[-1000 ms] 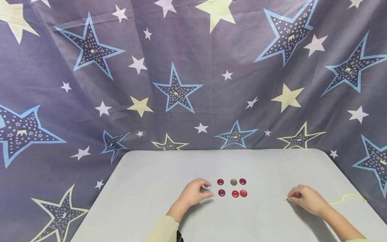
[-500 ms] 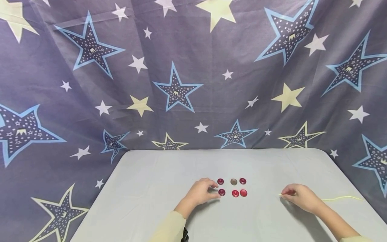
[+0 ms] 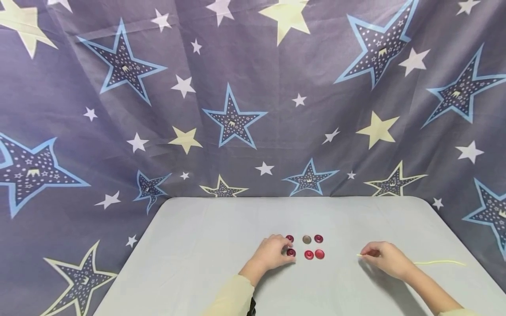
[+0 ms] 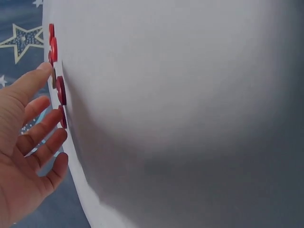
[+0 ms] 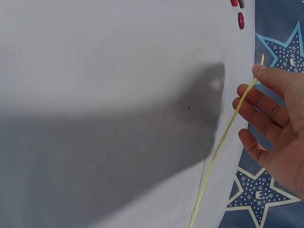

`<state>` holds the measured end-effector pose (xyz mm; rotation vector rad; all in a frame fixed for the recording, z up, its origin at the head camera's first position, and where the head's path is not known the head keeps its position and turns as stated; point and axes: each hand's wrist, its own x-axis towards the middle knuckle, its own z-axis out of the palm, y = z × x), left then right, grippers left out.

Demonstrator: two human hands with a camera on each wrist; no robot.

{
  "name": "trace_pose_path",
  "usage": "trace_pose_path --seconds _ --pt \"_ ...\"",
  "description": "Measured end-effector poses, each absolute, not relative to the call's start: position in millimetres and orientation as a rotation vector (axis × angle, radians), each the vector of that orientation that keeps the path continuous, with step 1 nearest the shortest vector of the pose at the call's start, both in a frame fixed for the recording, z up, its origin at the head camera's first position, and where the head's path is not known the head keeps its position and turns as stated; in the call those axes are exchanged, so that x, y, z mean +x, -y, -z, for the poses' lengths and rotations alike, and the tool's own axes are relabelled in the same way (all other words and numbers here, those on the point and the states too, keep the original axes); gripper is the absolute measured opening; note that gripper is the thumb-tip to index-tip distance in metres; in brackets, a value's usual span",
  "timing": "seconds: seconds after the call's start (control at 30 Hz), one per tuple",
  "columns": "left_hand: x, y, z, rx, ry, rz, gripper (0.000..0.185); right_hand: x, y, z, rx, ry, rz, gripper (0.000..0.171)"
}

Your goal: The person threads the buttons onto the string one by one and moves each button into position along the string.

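Reached with left hand (image 3: 272, 255), fingers loosely spread and grasping nothing, onto near-left button (image 3: 291, 253) of six on table (image 3: 197, 245); pinched cord (image 3: 439, 262) tip in right hand (image 3: 382, 258), ready for threading.

Dark red buttons (image 3: 309, 254) sit mid-frame, one brownish-bronze button (image 3: 306, 239) among them. Pale yellow string (image 3: 439, 262) runs lower right on the light grey table (image 3: 197, 245). Behind, a slate-purple backdrop (image 3: 253, 96) shows blue-outlined, cream and white stars. Cream sleeve (image 3: 233, 298), bottom.
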<state>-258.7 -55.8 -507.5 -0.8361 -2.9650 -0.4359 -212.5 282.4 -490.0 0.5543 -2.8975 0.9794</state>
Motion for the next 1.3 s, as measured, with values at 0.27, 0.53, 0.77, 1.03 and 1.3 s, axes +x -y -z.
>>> trace_pose_path --seconds 0.27,0.53,0.77,1.03,1.3 --pt "-260.1 47.7 505.7 -0.841 2.967 0.387 0.033 -214.7 -273.3 489.1 0.642 2.857 -0.987 0.005" --pt "-260.1 44.5 503.4 -0.84 2.992 0.341 0.031 -213.9 -264.0 485.0 0.682 2.833 -1.033 0.008" --pt "-261.7 41.8 504.3 -0.867 2.984 0.264 0.03 -214.6 -255.3 484.6 0.691 2.812 -1.054 0.008" --pt "-261.8 39.7 500.8 -0.861 3.004 0.271 0.027 -214.4 -248.2 482.2 0.675 2.812 -1.074 0.008" --pt "-262.2 38.8 502.1 -0.866 3.001 0.301 0.02 -217.1 -242.8 488.7 0.659 2.806 -1.088 0.009"
